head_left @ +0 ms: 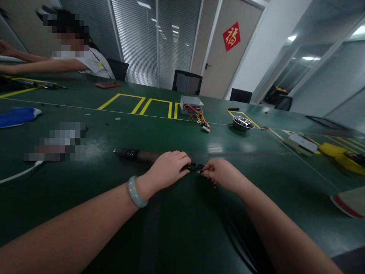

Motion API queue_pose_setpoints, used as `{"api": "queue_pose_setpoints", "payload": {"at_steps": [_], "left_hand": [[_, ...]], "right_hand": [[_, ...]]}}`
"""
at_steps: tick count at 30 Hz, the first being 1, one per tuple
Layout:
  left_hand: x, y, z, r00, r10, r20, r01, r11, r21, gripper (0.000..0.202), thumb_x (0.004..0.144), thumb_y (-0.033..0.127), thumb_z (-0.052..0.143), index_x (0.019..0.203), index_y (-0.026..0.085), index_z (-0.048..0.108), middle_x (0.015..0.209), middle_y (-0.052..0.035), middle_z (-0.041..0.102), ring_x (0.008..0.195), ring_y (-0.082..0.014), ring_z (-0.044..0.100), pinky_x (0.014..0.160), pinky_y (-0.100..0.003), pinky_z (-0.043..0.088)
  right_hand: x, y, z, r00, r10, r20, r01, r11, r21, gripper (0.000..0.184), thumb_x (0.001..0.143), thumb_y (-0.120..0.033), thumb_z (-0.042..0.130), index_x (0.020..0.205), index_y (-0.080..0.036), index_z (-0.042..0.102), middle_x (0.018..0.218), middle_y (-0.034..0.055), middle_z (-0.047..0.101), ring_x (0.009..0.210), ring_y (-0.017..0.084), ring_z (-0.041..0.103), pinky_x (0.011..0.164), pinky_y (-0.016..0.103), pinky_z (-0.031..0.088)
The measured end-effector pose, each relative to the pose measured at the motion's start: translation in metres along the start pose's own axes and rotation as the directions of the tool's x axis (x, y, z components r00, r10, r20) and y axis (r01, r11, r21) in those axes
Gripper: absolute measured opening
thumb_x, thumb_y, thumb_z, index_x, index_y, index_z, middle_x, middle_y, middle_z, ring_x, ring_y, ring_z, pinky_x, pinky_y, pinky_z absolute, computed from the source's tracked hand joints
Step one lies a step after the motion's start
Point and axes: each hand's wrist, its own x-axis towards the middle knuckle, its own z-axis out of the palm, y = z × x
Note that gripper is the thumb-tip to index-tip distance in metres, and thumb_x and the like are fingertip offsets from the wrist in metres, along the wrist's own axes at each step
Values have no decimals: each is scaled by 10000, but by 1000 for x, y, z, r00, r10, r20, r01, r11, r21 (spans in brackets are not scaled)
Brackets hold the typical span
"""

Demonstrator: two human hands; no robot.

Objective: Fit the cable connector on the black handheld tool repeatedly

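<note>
A dark, cylindrical electric screwdriver with a metal tip lies on the green table, its tip pointing left. Around its rear end my left hand is closed, palm down, with a pale bracelet on the wrist. Just to the right, my right hand pinches a thin black cable close to the tool's tail. Small brass-coloured ends show between the two hands, but my fingers partly hide them. From my right hand the cable runs down toward the near edge of the view.
A power supply with coloured wires, a shiny metal bowl and a red-edged phone stand farther back. To the left lie a blue item and a blurred-out device with a white cable. Another person sits at far left.
</note>
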Motion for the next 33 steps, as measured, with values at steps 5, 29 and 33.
{"api": "queue_pose_setpoints", "payload": {"at_steps": [5,29,33], "left_hand": [[1,0,4,1000,-22,-22,21,999,-41,117,884,280,568,969,205,598,981,-26,618,893,-187,581,758,-331,436],[0,-3,9,998,-43,-44,40,997,-60,128,879,315,568,959,223,607,961,-17,620,875,-188,591,744,-327,431],[-1,-3,8,998,-54,-45,51,996,-69,128,869,311,579,957,222,607,955,-12,625,865,-185,596,743,-328,437]], "right_hand": [[3,-4,10,948,-176,-267,150,982,-113,104,825,-305,603,846,-234,676,747,-14,675,639,121,590,551,226,394],[9,1,30,811,-480,-334,389,869,-305,81,853,-250,601,877,-226,674,815,-9,670,721,125,590,644,229,408],[9,2,31,807,-497,-319,403,858,-319,99,865,-252,592,905,-226,679,868,-2,678,775,133,604,703,237,430]]}}
